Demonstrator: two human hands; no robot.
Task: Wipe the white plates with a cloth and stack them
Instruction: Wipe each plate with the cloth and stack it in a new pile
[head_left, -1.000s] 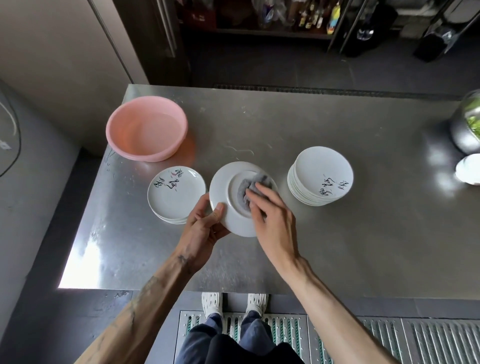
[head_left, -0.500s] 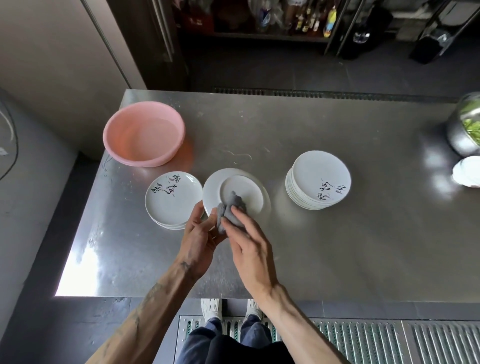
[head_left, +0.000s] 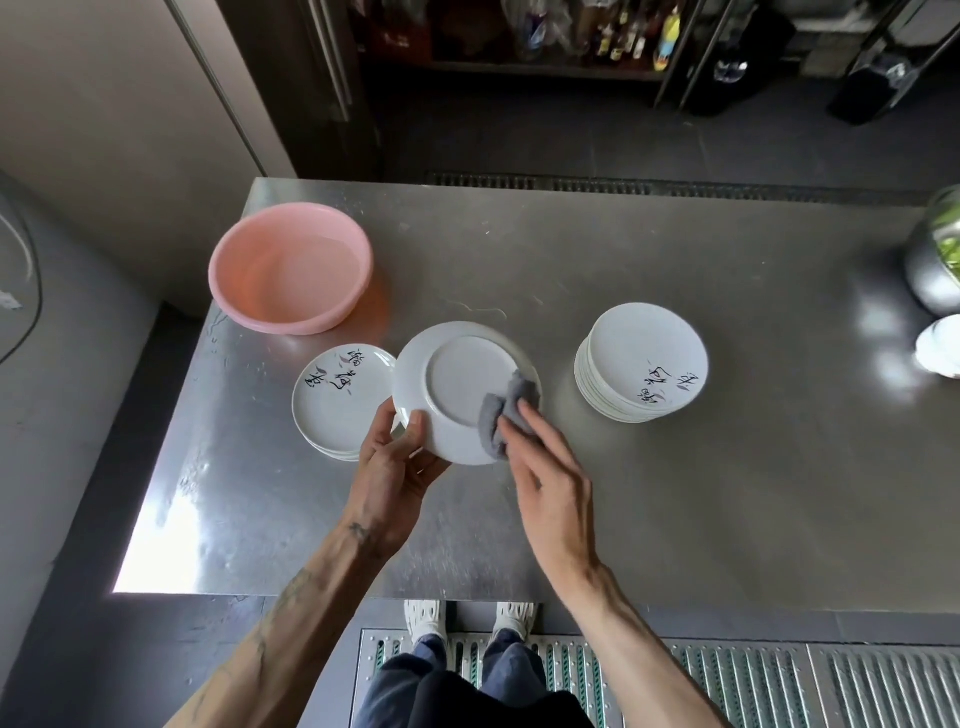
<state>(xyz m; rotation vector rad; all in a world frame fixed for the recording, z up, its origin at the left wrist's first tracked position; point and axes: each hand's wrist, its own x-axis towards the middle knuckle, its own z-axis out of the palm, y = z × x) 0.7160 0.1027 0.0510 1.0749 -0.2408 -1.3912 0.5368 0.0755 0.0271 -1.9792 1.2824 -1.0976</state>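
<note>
A white plate (head_left: 457, 384) is held upside down above the steel table, its foot ring facing me. My left hand (head_left: 395, 462) grips its near-left rim, thumb on top. My right hand (head_left: 550, 473) presses a crumpled grey cloth (head_left: 506, 415) against the plate's near-right underside with straight fingers. A low stack of white plates (head_left: 337, 400) with black calligraphy lies just left of the held plate. A taller stack of the same plates (head_left: 644, 364) stands to the right.
A pink plastic basin (head_left: 291, 267) sits at the table's far left corner. A metal pot (head_left: 935, 265) and a small white dish (head_left: 943, 345) are at the right edge. The steel table (head_left: 727, 493) ends near my feet.
The cloth and my right hand slid from the plate's near-left edge to its near-right side. The plate is tilted up more toward me, still in my left hand.
</note>
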